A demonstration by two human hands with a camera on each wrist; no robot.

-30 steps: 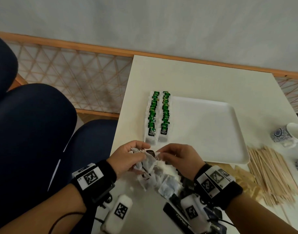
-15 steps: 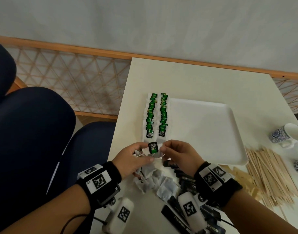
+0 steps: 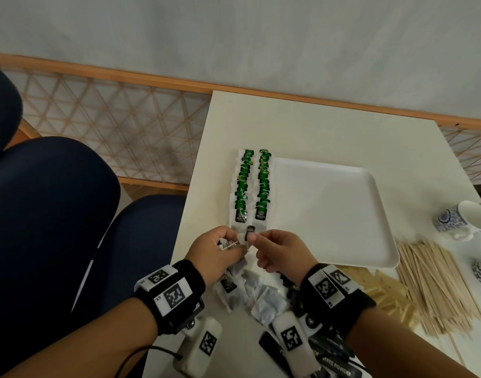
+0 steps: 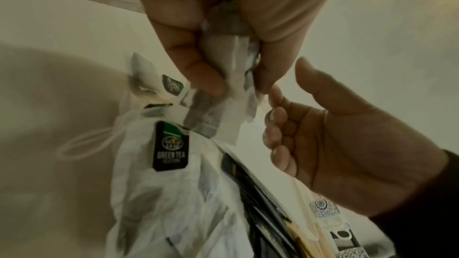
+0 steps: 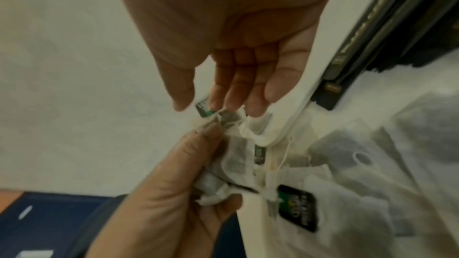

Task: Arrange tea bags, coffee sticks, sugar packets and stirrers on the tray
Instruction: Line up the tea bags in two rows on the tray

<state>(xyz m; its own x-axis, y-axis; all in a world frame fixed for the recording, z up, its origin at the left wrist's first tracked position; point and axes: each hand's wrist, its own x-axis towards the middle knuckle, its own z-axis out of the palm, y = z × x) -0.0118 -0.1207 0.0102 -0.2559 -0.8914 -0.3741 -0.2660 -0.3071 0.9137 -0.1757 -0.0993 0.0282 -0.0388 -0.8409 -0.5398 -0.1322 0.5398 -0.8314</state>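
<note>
Crumpled tea bag (image 3: 243, 237) between hands

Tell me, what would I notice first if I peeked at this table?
Probably the two neat rows of green-tagged tea bags along the left edge of the white tray. Just in front of them the left hand grips a bunch of tea bags while the right hand pinches one bag's tag. At the right of the table lies a big heap of wooden stirrers.

Soft even indoor light, head view sharp with bowed edges, wrist views dim, yellowish, motion-blurred
</note>
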